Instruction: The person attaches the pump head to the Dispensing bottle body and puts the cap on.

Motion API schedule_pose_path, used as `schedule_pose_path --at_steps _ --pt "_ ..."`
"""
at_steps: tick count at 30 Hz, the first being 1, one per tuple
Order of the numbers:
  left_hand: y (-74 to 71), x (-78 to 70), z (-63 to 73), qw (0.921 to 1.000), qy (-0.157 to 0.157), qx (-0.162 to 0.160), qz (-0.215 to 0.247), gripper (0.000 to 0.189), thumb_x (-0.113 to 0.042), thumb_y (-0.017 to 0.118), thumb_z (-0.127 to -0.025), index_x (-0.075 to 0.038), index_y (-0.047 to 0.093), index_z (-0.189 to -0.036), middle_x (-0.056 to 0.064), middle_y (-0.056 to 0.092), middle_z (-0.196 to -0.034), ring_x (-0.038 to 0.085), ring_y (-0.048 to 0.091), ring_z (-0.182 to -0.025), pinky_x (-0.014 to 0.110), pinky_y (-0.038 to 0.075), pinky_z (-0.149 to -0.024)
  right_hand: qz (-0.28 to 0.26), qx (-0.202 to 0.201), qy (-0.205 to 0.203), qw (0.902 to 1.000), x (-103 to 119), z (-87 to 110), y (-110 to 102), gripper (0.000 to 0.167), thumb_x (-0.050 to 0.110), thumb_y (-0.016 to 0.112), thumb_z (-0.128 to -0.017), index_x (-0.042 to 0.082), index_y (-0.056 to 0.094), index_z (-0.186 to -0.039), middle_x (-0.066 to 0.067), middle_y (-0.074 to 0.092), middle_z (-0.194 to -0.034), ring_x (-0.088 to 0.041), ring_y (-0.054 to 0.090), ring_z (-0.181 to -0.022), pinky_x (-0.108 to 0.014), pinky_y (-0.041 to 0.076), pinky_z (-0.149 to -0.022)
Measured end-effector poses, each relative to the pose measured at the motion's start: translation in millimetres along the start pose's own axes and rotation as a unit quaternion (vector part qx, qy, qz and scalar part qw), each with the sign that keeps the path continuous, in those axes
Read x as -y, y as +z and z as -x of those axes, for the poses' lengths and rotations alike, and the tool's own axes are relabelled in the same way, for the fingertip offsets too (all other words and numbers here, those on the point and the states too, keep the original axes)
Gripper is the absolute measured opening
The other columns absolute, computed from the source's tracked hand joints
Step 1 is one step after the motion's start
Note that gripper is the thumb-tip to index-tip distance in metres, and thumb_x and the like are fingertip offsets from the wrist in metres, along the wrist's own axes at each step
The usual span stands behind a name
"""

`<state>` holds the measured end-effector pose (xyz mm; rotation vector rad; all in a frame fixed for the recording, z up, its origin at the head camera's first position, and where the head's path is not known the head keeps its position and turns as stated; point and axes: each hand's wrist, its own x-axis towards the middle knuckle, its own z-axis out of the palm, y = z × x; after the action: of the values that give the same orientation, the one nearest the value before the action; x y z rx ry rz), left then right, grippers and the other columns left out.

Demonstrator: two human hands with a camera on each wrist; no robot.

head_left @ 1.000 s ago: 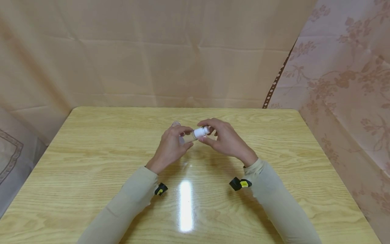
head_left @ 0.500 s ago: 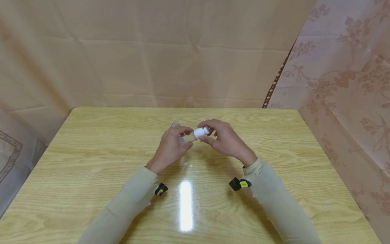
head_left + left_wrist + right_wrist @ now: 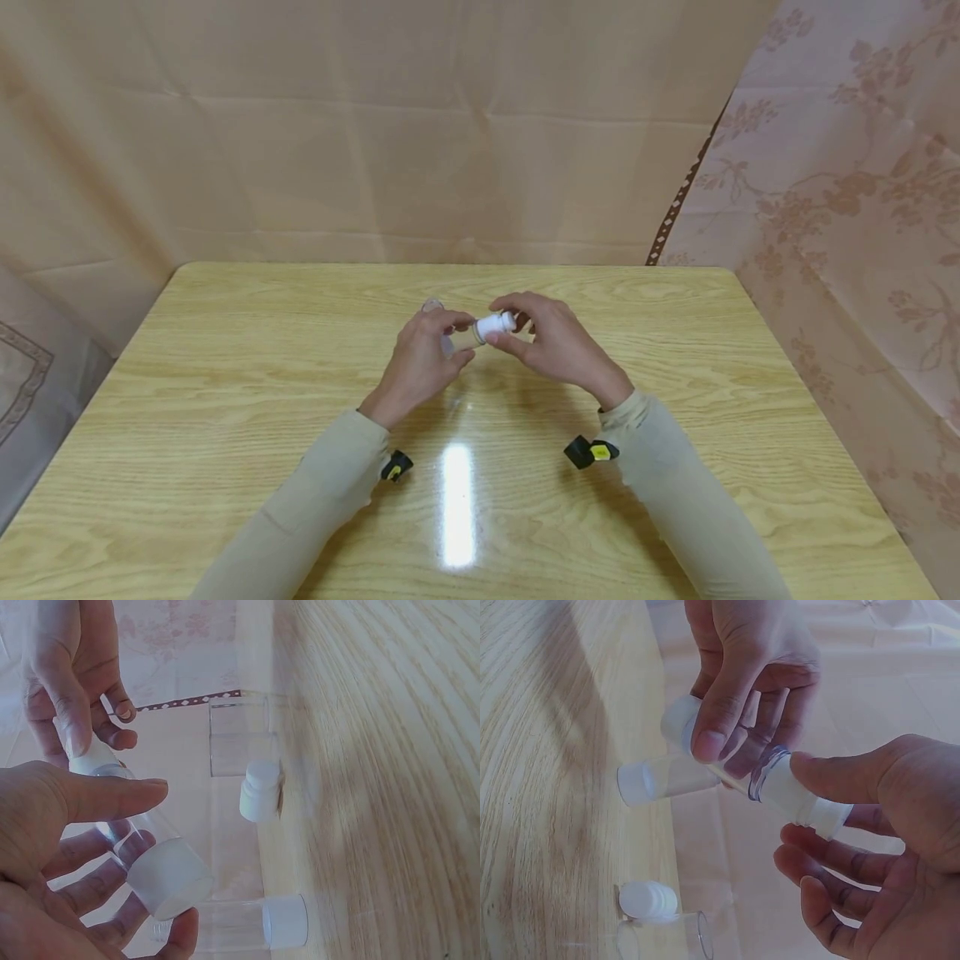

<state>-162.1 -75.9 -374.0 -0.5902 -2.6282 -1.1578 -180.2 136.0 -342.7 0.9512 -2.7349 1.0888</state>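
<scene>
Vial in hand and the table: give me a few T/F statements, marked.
1. Both hands hold one clear vial above the table. True.
2. The right hand grips its white cap. True.
3. The left hand lies flat on the table. False: it holds the vial's body.
4. Nothing else is on the table. False: a capped vial, an open vial and a loose cap are there.

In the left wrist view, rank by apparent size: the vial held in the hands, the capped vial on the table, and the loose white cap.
1. Held vial, though it is nearest the camera.
2. Capped vial on the table.
3. Loose white cap, clearly smallest.
</scene>
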Motion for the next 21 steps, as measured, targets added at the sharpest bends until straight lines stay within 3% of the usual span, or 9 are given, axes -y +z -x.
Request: schedule_pose_path --at_steps 7,14,21 --pt "0.1 0.9 -1.6 0.9998 -0.008 0.010 0.012 0.035 -0.001 0.085 -0.080 0.000 0.073 -0.113 0.016 0.073 -0.106 0.030 0.064 -0.093 0.047 0.053 -0.082 -0.007 -0.004 -0.022 0.9997 -0.5 -0.3 -0.5 0.037 0.011 0.079 -0.089 0.003 0.067 -0.123 -0.008 0.070 -0.113 -0.029 0.063 -0.092 -0.043 0.052 -0.078" --pt "-0.1 -1.0 -1.7 0.9998 -0.011 0.012 0.013 0.035 0.000 0.085 -0.080 0.000 0.073 -0.113 0.015 0.073 -0.106 0.030 0.063 -0.092 0.045 0.053 -0.081 -0.012 -0.006 -0.021 0.9997 1.1 0.0 -1.3 0.033 0.006 0.078 -0.090 0.004 0.068 -0.121 -0.008 0.070 -0.111 -0.031 0.063 -0.093 -0.049 0.053 -0.077" --pt "0.0 -1.5 -1.7 0.9999 -0.005 0.008 0.005 0.036 0.000 0.085 -0.080 0.000 0.073 -0.113 0.014 0.072 -0.106 0.029 0.063 -0.093 0.044 0.053 -0.081 -0.004 -0.004 -0.015 0.9999 2.1 -1.2 -0.7 0.022 0.014 0.075 -0.094 0.006 0.071 -0.114 -0.003 0.069 -0.098 -0.021 0.060 -0.085 -0.038 0.050 -0.074"
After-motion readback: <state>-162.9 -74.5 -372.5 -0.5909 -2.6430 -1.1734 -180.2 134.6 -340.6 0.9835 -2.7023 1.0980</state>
